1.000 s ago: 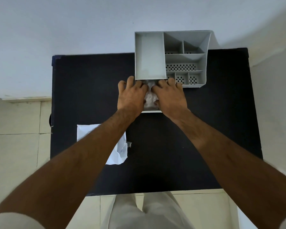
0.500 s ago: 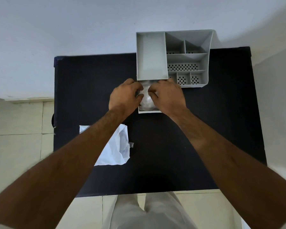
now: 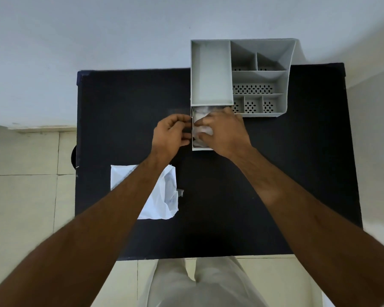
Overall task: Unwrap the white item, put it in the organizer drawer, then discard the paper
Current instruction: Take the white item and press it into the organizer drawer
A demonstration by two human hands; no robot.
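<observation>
The grey organizer [image 3: 260,73] stands at the back of the black table [image 3: 297,173]. Its small drawer [image 3: 201,148] is pulled out toward me below the left compartment. The crumpled white item [image 3: 200,130] lies inside the drawer. My right hand [image 3: 224,131] lies over it, fingers closed on the item and covering most of the drawer. My left hand [image 3: 171,135] hovers just left of the drawer with loosely curled fingers and holds nothing. The unfolded white paper [image 3: 164,193] lies flat on the table near the left front, partly hidden by my left forearm.
The organizer's other compartments [image 3: 251,106] hold nothing I can see. A pale wall rises right behind the table. Tiled floor [image 3: 22,196] shows to the left and in front. A small scrap [image 3: 180,192] lies at the paper's right edge.
My left hand has come off the white item and moved a little left of the drawer. My right hand has stayed on the item in the drawer.
</observation>
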